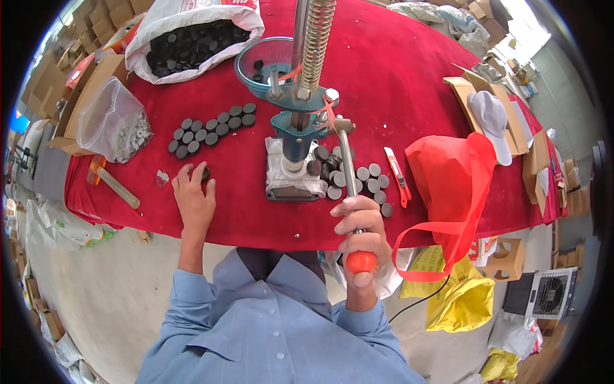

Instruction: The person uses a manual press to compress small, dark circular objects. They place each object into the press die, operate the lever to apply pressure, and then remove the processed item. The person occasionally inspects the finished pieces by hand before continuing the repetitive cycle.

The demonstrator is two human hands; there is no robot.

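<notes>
My right hand [363, 240] is wrapped round the metal lever [348, 163] of a hand press [298, 134], just above its red ball knob [361, 262]. The press ram points down at a base [291, 192] wrapped in pale covering. On the red cloth to the left, my left hand [194, 200] has a round black cap [205, 173] between thumb and forefinger. Beyond it several black caps [212, 138] lie in rows. More caps [334, 173], some dark and some grey-faced, are heaped right of the press, one touching the ram's side.
A white sack [137, 54] of black caps and a teal basket [246, 61] stand at the back. Leftward are a hammer [118, 185] and a clear bag of small metal parts [131, 134]. A utility knife [398, 176], red bag [448, 173] and grey cap [491, 118] lie rightward.
</notes>
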